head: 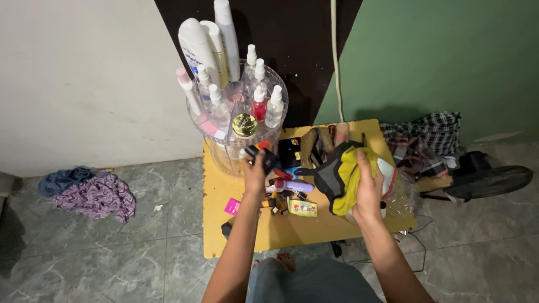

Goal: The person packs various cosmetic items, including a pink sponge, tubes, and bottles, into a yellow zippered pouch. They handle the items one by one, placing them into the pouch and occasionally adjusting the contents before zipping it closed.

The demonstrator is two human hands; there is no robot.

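Observation:
My left hand (255, 175) is raised beside the clear round organiser (224, 148) and grips a small black item (267, 158) with an orange spot. My right hand (369, 189) rests on a yellow cloth (349, 178) that lies over a dark grey cloth (325, 175) on the yellow low table (224, 191). Between the hands lie a purple tube (295, 186), a small yellow packet (304, 208) and other little items. A gold-capped jar (245, 124) sits in the organiser just above my left hand.
The organiser holds several white bottles (197, 47) and small spray bottles (274, 105). A pink card (232, 206) lies on the table. A purple cloth heap (95, 196) is on the tiled floor at left; plaid cloth (429, 134) and a dark bag (488, 179) at right. A white cable (336, 56) runs up the wall.

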